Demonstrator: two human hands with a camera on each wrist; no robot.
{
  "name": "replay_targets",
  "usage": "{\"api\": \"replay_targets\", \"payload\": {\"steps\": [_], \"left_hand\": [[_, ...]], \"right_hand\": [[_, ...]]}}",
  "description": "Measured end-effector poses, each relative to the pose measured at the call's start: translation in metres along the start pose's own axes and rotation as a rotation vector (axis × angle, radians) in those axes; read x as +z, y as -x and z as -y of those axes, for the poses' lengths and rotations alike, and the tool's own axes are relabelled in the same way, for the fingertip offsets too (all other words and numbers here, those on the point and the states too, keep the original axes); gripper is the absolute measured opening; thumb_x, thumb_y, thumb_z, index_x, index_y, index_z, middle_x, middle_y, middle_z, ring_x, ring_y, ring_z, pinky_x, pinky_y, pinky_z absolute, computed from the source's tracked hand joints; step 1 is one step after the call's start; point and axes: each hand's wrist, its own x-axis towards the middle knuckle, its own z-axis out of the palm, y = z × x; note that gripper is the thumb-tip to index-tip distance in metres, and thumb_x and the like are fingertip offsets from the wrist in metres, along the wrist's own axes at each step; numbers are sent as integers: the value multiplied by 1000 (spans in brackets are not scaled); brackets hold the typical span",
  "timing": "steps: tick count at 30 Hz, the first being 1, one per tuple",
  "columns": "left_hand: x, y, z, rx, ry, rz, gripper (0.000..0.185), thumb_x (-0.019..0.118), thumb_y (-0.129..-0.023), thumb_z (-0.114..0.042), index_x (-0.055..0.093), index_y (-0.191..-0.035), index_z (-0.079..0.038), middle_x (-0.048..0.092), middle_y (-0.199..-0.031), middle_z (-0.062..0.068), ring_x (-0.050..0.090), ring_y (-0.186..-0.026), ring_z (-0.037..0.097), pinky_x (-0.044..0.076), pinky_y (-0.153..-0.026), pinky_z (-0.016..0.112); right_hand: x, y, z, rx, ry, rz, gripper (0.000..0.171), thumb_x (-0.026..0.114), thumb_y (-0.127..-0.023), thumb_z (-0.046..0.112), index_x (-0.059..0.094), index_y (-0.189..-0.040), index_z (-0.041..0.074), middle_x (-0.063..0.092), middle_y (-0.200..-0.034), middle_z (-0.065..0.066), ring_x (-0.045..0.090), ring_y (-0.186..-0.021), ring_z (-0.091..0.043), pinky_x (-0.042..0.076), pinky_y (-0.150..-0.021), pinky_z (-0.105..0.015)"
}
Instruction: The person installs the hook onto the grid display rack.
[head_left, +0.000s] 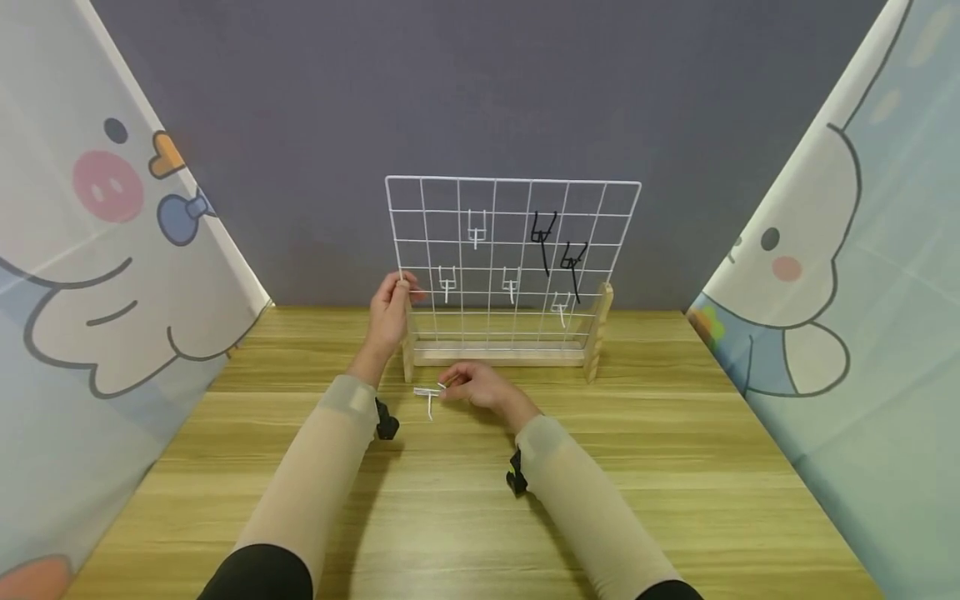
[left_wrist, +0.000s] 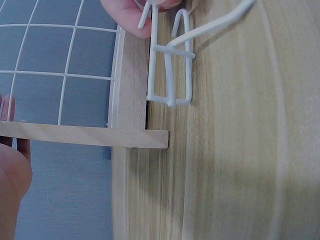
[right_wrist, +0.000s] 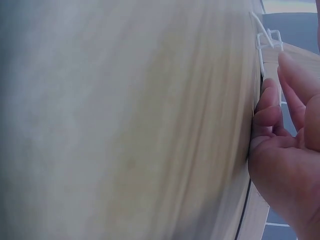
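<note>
A white wire grid panel [head_left: 513,179] stands upright in a pale wooden base [head_left: 498,359]. My left hand [head_left: 386,317] grips the panel's left edge by the top of the left wooden post [head_left: 408,354]. In front of the base, close over the table, is a white wire hook [left_wrist: 170,80] with its long prong pointing toward me. My right hand [head_left: 483,387] pinches this hook by its right end between thumb and fingers. In the right wrist view the fingertips meet the hook [right_wrist: 262,50] beside the base.
Several white hooks, one of them a high hook [head_left: 477,229], hang on the grid. Two black hooks, an upper one [head_left: 542,236] and a lower one [head_left: 572,262], hang toward its right. Wood-grain tabletop [head_left: 675,467] surrounds the stand, with a grey panel [head_left: 510,92] behind and printed cloths at both sides.
</note>
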Motion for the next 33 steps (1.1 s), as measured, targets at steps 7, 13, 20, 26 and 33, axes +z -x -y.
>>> {"api": "replay_targets", "payload": {"steps": [7,13,20,26,33], "left_hand": [[0,2,-1,5,-15,12,30,43,-118,-10,56,-123,16,70,-106,21,78,-99,25,61,-105,47],[0,1,0,10,-12,13,29,42,-118,-9,56,-123,15,67,-110,27,77,-99,26,61,-106,49],[-1,0,1,17,-13,9,25,43,-117,-8,61,-118,8,67,-109,27,78,-101,34,63,-101,36],[0,1,0,15,-22,15,31,42,-118,-10,54,-124,18,68,-109,26,78,-101,30,62,-106,47],[0,1,0,9,-11,13,32,42,-117,-9,55,-126,19,68,-109,24,78,-100,25,58,-110,58]], "right_hand": [[0,-1,-1,-22,6,-9,27,78,-99,4,75,-125,-2,68,-97,-2,57,-88,-11,46,-75,-20],[0,0,0,-42,49,-13,27,74,-103,5,75,-128,-4,65,-94,1,55,-88,-9,44,-77,-20],[-2,0,1,-42,88,12,24,69,-106,6,77,-128,2,65,-97,0,52,-87,-11,45,-76,-21],[-4,0,1,-50,110,71,24,67,-107,6,77,-128,3,73,-108,-8,56,-91,-11,49,-80,-20],[-6,-1,-1,-31,63,92,30,67,-106,3,71,-135,-1,71,-109,-8,59,-95,-11,51,-83,-20]]}}
